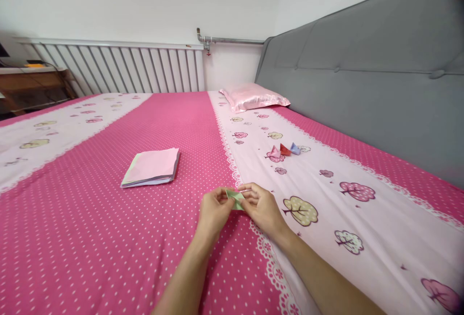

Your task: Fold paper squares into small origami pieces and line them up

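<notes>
Both hands meet over the bed a little in front of me, pinching a small folded piece of green paper. My left hand grips its left side with closed fingers. My right hand grips its right side, fingertips pressed on the fold. A stack of pastel paper sheets, pink on top, lies on the sheet to the left, an arm's reach away. Three small folded paper figures, pink, red and blue, sit in a row further off to the right.
The bed has a pink dotted sheet with pale bands printed with trees. A pink satin pillow lies at the far end. A grey padded headboard runs along the right. White radiator slats and a wooden table stand beyond.
</notes>
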A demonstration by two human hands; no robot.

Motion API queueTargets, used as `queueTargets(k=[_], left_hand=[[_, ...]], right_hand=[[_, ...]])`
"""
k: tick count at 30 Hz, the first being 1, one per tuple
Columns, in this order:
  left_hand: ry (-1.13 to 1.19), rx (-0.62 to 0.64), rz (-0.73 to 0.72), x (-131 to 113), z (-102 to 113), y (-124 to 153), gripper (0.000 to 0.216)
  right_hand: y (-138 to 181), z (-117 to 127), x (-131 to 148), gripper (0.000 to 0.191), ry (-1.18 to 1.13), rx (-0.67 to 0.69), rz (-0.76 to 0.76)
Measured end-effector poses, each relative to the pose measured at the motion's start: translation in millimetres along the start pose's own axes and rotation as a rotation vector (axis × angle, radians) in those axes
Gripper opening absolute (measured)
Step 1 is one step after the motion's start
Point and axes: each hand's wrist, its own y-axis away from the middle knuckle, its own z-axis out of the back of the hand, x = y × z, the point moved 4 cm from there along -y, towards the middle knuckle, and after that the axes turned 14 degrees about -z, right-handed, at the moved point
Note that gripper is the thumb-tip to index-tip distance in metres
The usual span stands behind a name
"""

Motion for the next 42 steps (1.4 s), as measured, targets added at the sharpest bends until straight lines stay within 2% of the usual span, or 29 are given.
queueTargets(k=[5, 17, 21, 24, 28, 34, 39, 42], left_hand=[[-0.045, 0.015, -0.03, 9, 2, -3, 0.018], [0.017, -0.13, -0.023, 0, 13, -5, 0.019], [0.011, -0.17, 0.004, 0, 20, -7, 0.02], [0.015, -0.164, 0.022, 0, 22, -7, 0.023], [0.016, -0.142, 0.04, 2, 19, -6, 0.026], [0.095, -0.085, 0.129, 4, 11, -4, 0.025], [0.078, -0.088, 0.181, 3, 12, -4, 0.049], [0.056, -0.088, 0.175, 4, 14, -5, 0.053]], right_hand=[[1, -1, 2, 0.022, 0.04, -0.013, 0.013], [8, 4, 13, 0.028, -0.034, 0.015, 0.069], [10, 8, 21, 0.033, 0.059, -0.037, 0.192], [12, 6, 27, 0.031, 0.163, -0.007, 0.29], [14, 2, 28, 0.027, 0.293, 0.017, 0.334], [10, 4, 21, 0.013, 0.424, -0.036, 0.312], [5, 12, 18, 0.011, 0.426, -0.151, 0.287], [1, 19, 15, 0.013, 0.355, -0.232, 0.258]])
